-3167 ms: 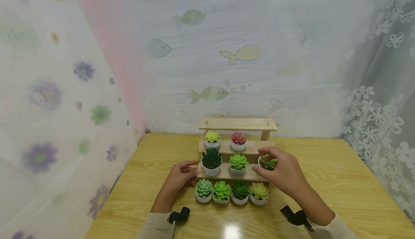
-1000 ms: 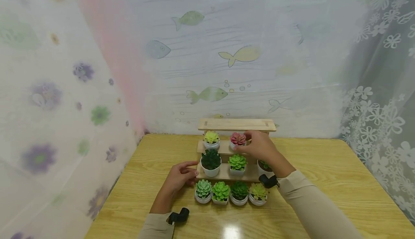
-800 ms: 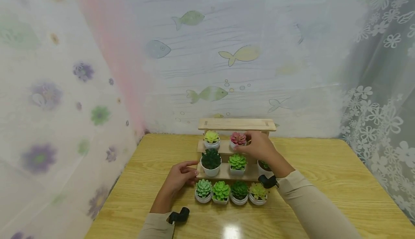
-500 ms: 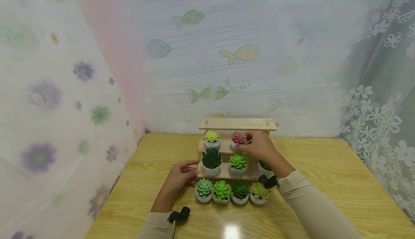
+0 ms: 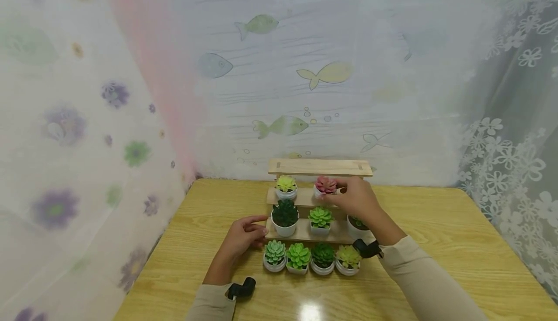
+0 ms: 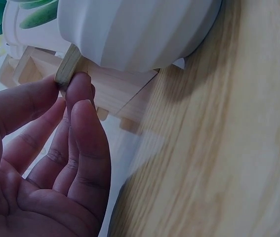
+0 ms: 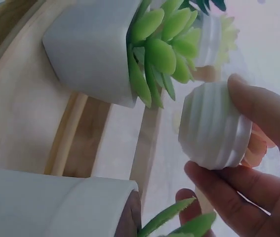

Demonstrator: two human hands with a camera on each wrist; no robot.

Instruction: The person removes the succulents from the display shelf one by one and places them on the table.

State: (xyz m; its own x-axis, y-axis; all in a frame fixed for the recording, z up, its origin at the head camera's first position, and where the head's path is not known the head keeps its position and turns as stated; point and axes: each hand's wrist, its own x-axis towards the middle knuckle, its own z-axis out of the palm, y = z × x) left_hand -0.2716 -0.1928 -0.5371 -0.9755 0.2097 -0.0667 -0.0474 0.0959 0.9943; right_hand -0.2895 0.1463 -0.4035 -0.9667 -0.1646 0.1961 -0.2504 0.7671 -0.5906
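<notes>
My right hand [image 5: 359, 197] grips the ribbed white pot [image 7: 216, 126] of a pink succulent [image 5: 326, 184] between thumb and fingers, over the back step of a wooden plant stand [image 5: 320, 167]. Left of it on that step is a yellow-green succulent [image 5: 286, 184]. My left hand [image 5: 241, 236] pinches the left end of the middle step, whose wooden tip [image 6: 69, 64] shows between thumb and finger. On that step stand a dark green succulent [image 5: 285, 213], a bright green one in a square pot [image 5: 320, 229] and a potted plant [image 5: 358, 225] partly behind my right wrist.
A row of several potted succulents [image 5: 298, 255] stands on the wooden table [image 5: 196, 253] before the stand. A fish-printed curtain [image 5: 279, 93] hangs close behind the table, with flowered fabric [image 5: 61, 175] along the left side.
My right hand left the plant at the middle step's right end and took hold of the pink succulent. Since half a second ago that pot has shifted slightly right. My left hand stays put.
</notes>
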